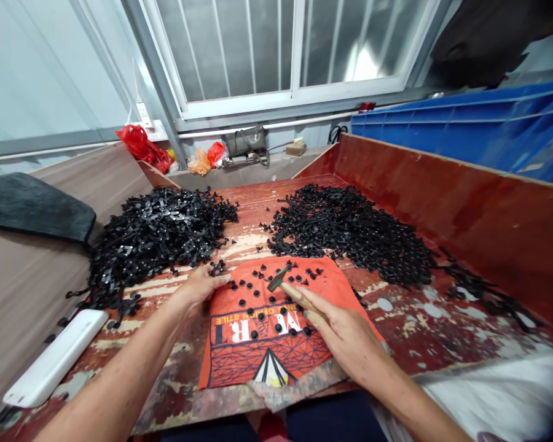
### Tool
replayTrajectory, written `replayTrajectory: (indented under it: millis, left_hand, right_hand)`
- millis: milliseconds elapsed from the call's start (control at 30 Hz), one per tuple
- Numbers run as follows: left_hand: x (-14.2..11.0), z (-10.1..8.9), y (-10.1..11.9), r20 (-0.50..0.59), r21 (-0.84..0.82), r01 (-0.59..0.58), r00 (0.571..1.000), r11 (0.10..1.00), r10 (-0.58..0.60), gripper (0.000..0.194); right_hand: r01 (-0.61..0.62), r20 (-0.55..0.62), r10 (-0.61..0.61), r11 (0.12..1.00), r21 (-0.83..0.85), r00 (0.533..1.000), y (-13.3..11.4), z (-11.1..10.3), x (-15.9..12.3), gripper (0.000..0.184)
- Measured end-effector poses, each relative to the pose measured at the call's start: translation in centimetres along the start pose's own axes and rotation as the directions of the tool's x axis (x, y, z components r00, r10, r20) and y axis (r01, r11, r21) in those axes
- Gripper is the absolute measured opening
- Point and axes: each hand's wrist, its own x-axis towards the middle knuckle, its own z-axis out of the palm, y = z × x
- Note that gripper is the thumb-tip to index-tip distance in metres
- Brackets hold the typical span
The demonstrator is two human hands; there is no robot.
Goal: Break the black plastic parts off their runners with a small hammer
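Observation:
My right hand (334,319) is closed round the wooden handle of a small hammer (281,279), its narrow dark metal head over an orange printed cloth (239,374). Several small round black pieces (257,293), each with a raised middle, stand scattered on the cloth below the hammer. At the cloth's upper left edge is my left hand (198,288), thumb stretched to the right and fingers partly hidden. A small black part (218,267) shows between its thumb and forefinger.
Heaps of black parts lie at left (161,227) and right (345,227) on the worn red board (244,239). A white oblong device (58,356) rests at front left. Wooden side walls (442,184) edge the board, with a blue crate (465,132) beyond the right one.

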Motion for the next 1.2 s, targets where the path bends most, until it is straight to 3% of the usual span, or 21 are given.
replayTrajectory:
  millis: [400, 667, 1200]
  left_hand:
    - [0.6, -0.1, -1.0, -0.001, -0.108, 0.006, 1.0, 0.994, -0.006, 0.061]
    - [0.2, 0.3, -0.7, -0.037, -0.099, -0.019, 0.999, 0.995, 0.015, 0.051]
    - [1.5, 0.6, -2.0, -0.153, -0.032, -0.128, 0.981, 0.991, 0.121, 0.044]
  right_hand:
    - [0.02, 0.031, -0.019, 1.0, -0.024, 0.999, 0.1, 0.4, 0.3, 0.049]
    - [-0.003, 0.055, 0.005, 0.999, -0.043, 0.998, -0.3, 0.5, 0.3, 0.048]
    - [0.149, 0.005, -0.151, 0.968, -0.202, 0.988, -3.0, 0.4, 3.2, 0.048]
